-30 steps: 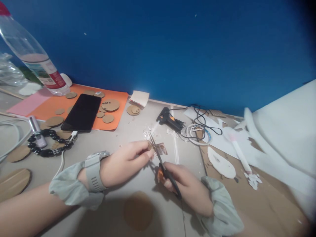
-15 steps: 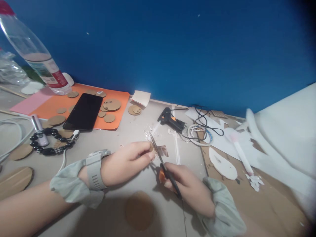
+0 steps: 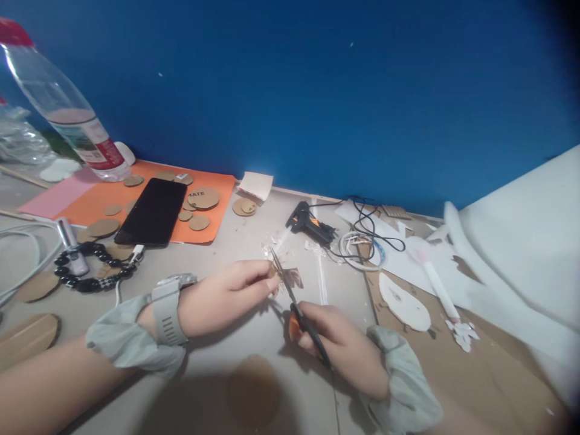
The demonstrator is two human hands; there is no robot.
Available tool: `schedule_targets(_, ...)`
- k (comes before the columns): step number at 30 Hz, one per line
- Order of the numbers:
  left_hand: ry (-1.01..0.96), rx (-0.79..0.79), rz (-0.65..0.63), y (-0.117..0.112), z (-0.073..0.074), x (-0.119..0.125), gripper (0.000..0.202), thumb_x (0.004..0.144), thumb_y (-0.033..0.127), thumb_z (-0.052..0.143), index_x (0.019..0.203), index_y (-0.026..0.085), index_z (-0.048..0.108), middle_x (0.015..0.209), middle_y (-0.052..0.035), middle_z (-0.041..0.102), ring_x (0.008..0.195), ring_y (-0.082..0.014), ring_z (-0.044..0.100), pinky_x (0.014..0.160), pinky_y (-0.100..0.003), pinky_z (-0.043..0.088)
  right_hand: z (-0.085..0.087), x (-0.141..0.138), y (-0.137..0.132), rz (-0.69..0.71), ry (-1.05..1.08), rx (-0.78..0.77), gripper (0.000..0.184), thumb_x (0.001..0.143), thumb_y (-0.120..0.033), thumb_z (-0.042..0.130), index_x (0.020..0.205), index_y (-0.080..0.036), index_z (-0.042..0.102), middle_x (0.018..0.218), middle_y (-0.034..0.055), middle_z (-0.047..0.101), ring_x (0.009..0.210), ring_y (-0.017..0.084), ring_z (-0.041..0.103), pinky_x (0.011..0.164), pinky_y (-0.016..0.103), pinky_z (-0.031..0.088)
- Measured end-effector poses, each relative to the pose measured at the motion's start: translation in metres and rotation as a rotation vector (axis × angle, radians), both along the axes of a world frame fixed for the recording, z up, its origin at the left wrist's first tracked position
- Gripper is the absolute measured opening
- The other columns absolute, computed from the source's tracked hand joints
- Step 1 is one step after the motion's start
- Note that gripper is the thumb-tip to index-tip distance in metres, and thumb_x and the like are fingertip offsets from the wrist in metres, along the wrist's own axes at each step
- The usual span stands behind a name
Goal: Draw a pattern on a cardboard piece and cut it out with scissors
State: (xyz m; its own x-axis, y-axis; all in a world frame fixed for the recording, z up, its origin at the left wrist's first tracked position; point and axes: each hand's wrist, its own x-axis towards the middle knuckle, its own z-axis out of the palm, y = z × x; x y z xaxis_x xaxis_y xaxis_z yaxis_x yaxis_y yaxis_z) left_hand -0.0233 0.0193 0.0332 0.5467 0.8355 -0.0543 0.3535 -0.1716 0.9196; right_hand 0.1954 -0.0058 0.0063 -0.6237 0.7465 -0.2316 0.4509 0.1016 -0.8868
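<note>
My left hand [image 3: 222, 296], with a grey watch on its wrist, pinches a small brown cardboard piece [image 3: 292, 277] just above the table. My right hand [image 3: 339, 341] grips the black and orange handles of a pair of scissors [image 3: 290, 290]. The blades point up and away, and they meet the cardboard piece right at my left fingertips. Both sleeves are pale grey-green.
A black glue gun [image 3: 310, 223] with its cord lies behind the hands. A phone [image 3: 151, 211] rests on an orange sheet [image 3: 212, 226] among cardboard discs, beside a plastic bottle [image 3: 63, 115]. A bead bracelet [image 3: 90, 269] lies left, white foam cut-outs [image 3: 405, 305] right.
Both hands stay together at the same spot; the scissors and the cardboard piece have shifted only slightly, and the view has dipped a little.
</note>
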Motion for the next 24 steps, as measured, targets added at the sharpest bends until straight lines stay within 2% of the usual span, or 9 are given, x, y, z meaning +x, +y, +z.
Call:
schedule_targets(6,-0.172,-0.141,0.153,-0.008,-0.013,0.007,0.033,0.096,0.039,0.036,0.076,0.018,0.053,0.068,0.0019,0.048,0.063,-0.0120,0.048,0.062,-0.023,0.042,-0.002,0.001,0.000,0.001,0.020,-0.003,0.054,0.081,-0.070,0.043,0.079,-0.017,0.055,0.069,-0.0007,0.054,0.062,0.014,0.049,0.058,0.024,0.039)
schedule_targets(11,-0.242,-0.090,0.305,-0.013,-0.021,0.010,0.037,0.097,0.041,0.032,0.074,0.018,0.049,0.066,0.0031,0.042,0.060,-0.0110,0.042,0.057,-0.022,0.039,-0.001,0.002,0.000,0.045,0.007,-0.051,0.059,0.078,-0.073,0.043,0.084,-0.016,0.058,0.065,-0.0010,0.052,0.056,0.013,0.045,0.055,0.023,0.040)
schedule_targets(16,-0.171,0.051,0.281,-0.013,-0.022,0.010,0.035,0.096,0.035,0.034,0.070,0.017,0.047,0.064,0.0035,0.044,0.060,-0.0107,0.044,0.059,-0.023,0.039,0.004,0.002,0.001,0.074,0.017,-0.095,0.055,0.079,-0.070,0.046,0.083,-0.016,0.058,0.067,-0.0010,0.051,0.057,0.013,0.046,0.055,0.022,0.039)
schedule_targets(24,-0.182,0.068,0.261,-0.012,-0.023,0.009,0.031,0.093,0.030,0.043,0.065,0.017,0.047,0.060,0.0035,0.048,0.057,-0.0102,0.049,0.056,-0.022,0.039,0.008,0.000,0.001,0.072,0.044,-0.120,0.057,0.078,-0.071,0.046,0.079,-0.016,0.057,0.064,-0.0018,0.048,0.057,0.013,0.045,0.055,0.022,0.039)
